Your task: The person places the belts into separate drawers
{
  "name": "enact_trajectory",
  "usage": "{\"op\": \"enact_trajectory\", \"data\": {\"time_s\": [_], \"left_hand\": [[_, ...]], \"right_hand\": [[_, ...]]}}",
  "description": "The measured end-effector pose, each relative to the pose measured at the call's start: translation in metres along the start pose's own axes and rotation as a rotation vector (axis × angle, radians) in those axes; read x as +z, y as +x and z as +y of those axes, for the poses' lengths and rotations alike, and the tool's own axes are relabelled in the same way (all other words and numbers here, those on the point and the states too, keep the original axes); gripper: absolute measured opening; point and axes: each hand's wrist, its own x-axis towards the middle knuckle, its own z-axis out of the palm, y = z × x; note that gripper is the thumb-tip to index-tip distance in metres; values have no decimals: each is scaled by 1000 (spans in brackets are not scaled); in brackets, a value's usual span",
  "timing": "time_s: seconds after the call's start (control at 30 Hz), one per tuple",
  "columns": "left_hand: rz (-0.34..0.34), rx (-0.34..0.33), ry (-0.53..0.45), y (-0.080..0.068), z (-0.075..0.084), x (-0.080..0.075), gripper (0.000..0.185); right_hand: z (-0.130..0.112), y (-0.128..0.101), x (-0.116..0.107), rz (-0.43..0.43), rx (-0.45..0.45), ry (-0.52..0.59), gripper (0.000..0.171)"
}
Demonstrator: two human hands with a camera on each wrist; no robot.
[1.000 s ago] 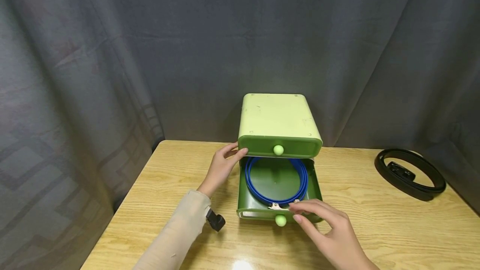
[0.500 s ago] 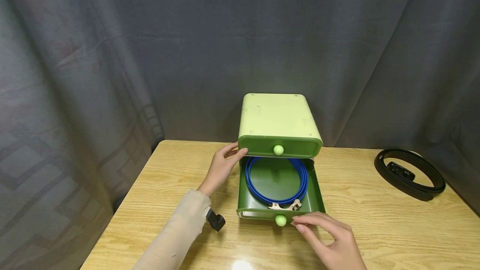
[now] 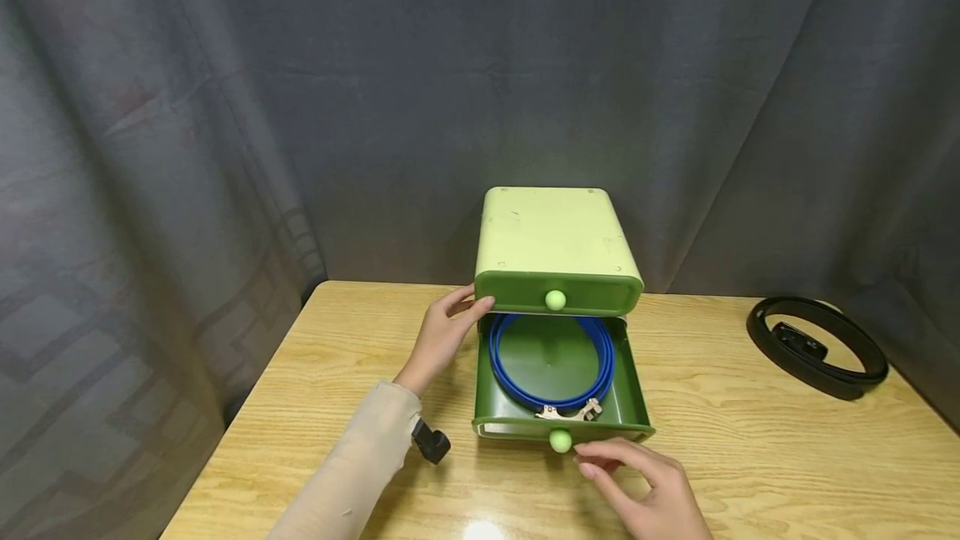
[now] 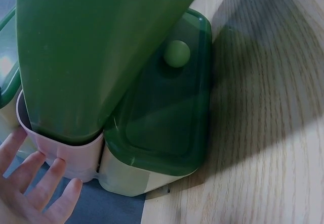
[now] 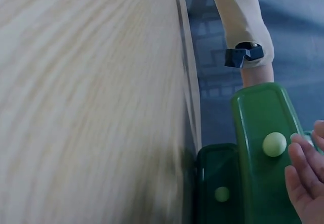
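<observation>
Bracing the drawer unit [image 3: 557, 244] at the tabletop's [image 3: 360, 357] far edge, the left hand [image 3: 442, 336] lies open-fingered; the right hand [image 3: 645, 494] — fingers relaxed, holding nothing — touches the open lower drawer [image 3: 558, 432] beside its knob [image 3: 559, 440] — light, rigid plastic, best taken there.

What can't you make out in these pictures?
- Upper drawer: shut in the head view, so its contents are hidden.
- Blue belt: absent from both wrist views.
- Right hand: wrist cut off by the head view's bottom edge.
- Black belt: buckle too small to read in the head view.
</observation>
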Motion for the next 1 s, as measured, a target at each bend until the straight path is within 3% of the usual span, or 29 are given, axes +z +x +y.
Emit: {"op": "enact_trajectory", "data": {"time_s": [0.27, 0.73, 1.0], "left_hand": [[2, 5, 0, 0, 0, 0, 54], [-2, 13, 1, 0, 0, 0, 53], [2, 4, 5, -1, 0, 0, 54]], "right_hand": [[4, -5, 4, 8, 62, -39, 41], [8, -6, 4, -106, 199, -114, 34], [9, -3, 6, -115, 164, -98, 36]]}}
